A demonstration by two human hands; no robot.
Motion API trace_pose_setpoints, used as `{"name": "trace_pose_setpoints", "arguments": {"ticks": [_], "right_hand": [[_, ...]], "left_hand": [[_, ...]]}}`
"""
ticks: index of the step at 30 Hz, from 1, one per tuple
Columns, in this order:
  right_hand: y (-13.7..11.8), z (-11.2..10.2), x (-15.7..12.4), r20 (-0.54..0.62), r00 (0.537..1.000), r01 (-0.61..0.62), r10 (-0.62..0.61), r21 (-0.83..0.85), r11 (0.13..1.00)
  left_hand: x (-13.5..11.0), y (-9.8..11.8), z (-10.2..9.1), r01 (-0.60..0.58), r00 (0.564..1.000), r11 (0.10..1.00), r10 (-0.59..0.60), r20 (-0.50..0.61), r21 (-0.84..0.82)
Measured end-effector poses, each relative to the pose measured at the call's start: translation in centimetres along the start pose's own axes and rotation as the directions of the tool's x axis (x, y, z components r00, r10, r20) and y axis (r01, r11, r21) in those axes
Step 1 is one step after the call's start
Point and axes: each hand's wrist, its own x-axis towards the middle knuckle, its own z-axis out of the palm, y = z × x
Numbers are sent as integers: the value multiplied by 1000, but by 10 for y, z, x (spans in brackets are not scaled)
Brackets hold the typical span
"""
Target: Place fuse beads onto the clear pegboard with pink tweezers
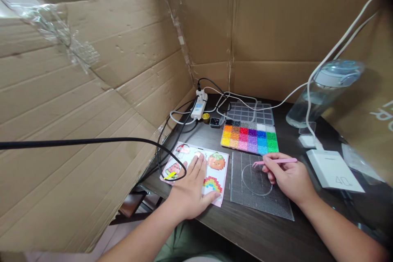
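Note:
My left hand lies flat, fingers stretched out, on a pattern sheet printed with pixel pictures such as a rainbow and an orange round fruit. My right hand pinches pink tweezers, whose bent tips hover over or touch a clear pegboard; I cannot tell which. A round outline shows on the pegboard. No bead can be made out at the tips. Behind the pegboard sits a compartment box of small beads sorted by colour, its gridded lid folded back.
A small dark tray and a gold cup stand left of the bead box. Behind them lies a power strip with cables. At right are a water bottle and a white power box. Cardboard walls enclose the table.

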Motion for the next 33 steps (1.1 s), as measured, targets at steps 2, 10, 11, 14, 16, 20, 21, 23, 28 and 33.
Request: {"name": "trace_pose_setpoints", "arguments": {"ticks": [2,10,11,14,16,20,21,23,28,33], "right_hand": [[0,-2,1,3,1000,0,0,4,1000],[2,-7,3,14,1000,-4,4,4,1000],[2,-7,3,10,1000,-7,7,1,1000],[1,-7,1,-16,1000,-19,19,-15,1000],[0,-6,1,-19,999,-33,32,-25,999],[-2,-6,1,-38,999,-27,26,-25,999],[-3,-6,1,-36,999,-29,28,-20,999],[-4,-7,1,-31,998,-50,50,-7,999],[-4,-8,1,-63,993,-102,100,-36,994],[0,-9,1,-107,992,-77,65,-119,990]], "left_hand": [[1,0,0,-5,1000,1000,5,-8,-13],[3,5,-2,30,999,998,-27,39,-62],[3,5,-2,29,999,998,-26,38,-62],[2,6,-2,17,1000,998,-16,24,-60],[1,6,-2,12,1000,998,-11,18,-61],[1,6,-3,-5,1000,997,5,0,-71],[2,6,-3,-8,1000,997,8,-3,-72],[3,6,-3,-11,1000,997,11,-3,-73],[-6,8,3,-94,970,994,79,-230,-55],[-37,10,17,-371,781,928,330,-530,31]]}}
